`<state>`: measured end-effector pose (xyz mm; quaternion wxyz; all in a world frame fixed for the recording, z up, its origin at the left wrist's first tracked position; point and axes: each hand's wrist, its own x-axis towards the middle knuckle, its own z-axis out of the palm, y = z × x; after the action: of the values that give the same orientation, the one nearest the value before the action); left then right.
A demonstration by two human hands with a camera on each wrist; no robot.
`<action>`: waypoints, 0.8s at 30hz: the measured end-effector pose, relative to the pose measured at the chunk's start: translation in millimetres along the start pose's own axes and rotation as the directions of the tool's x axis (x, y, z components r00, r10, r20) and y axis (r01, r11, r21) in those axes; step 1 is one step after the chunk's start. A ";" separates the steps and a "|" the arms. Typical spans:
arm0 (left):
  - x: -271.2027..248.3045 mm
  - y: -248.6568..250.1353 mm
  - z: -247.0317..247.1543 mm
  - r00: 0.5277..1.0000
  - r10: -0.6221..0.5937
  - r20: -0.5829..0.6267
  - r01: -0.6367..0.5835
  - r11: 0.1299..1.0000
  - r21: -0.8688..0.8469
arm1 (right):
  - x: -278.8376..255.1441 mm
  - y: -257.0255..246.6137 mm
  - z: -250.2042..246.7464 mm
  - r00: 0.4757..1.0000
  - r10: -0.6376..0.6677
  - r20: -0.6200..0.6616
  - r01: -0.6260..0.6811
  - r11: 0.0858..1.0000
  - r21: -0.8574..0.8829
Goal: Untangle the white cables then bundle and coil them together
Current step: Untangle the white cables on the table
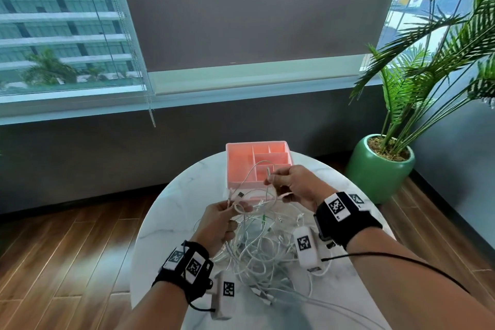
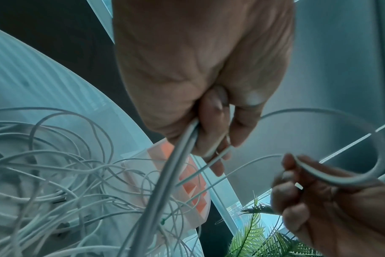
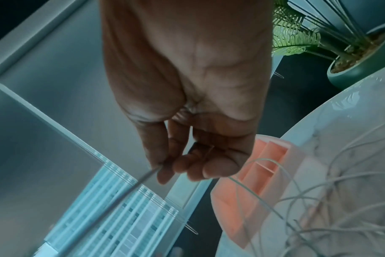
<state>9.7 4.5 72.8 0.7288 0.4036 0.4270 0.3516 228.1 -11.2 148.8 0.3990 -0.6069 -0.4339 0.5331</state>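
Glossy marble-look table (image 1: 166, 225), smooth white plastic-sheathed cables (image 1: 257, 246), matt pink plastic organiser (image 1: 235, 166), polished wood floor (image 1: 67, 257)

An upper-floor office or lounge: beyond the hands, a large window (image 1: 61, 29) shows a neighbouring high-rise, with a roller blind (image 1: 254, 13), wood flooring (image 1: 67, 249) and a potted palm (image 1: 385, 166) to their right.

Cables (image 1: 263, 249) on table (image 1: 166, 225) — organizer tray (image 1: 235, 166) behind, plant (image 1: 385, 158) right.
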 end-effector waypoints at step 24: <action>-6.4 -14.8 23.8 0.987 0.009 0.163 -0.065 0.937 0.342 | 18.8 55.0 21.9 0.967 0.254 -0.002 -0.223 0.852 0.474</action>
<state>31.3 -14.1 69.2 0.6711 0.5604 0.4151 0.2514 212.9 -9.5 88.6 0.4789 -0.5580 -0.1999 0.6476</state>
